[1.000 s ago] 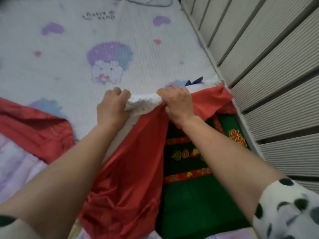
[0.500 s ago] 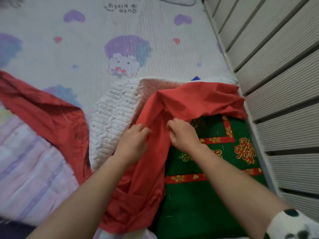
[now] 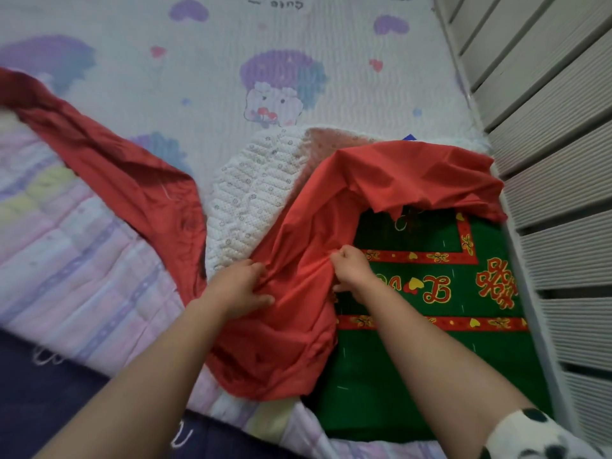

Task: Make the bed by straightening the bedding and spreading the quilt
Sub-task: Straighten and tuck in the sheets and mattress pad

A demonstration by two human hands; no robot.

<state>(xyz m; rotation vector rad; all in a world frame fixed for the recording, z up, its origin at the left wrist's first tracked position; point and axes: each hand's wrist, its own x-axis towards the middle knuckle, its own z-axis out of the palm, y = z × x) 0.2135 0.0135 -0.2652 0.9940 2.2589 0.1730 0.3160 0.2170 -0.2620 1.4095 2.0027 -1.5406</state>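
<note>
A person's own arms, seen from above. The left hand [image 3: 240,288] and left forearm [image 3: 149,376] are bare, as are the right hand [image 3: 352,271] and right forearm [image 3: 430,352]. Higher on the right arm sits a white sleeve [image 3: 536,435] with rounded black spots, cowhide-like

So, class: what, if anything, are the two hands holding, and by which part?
The left hand and right hand both hold the red sheet, each clutching a bunched fold near its middle, beside the green cloth.
</note>
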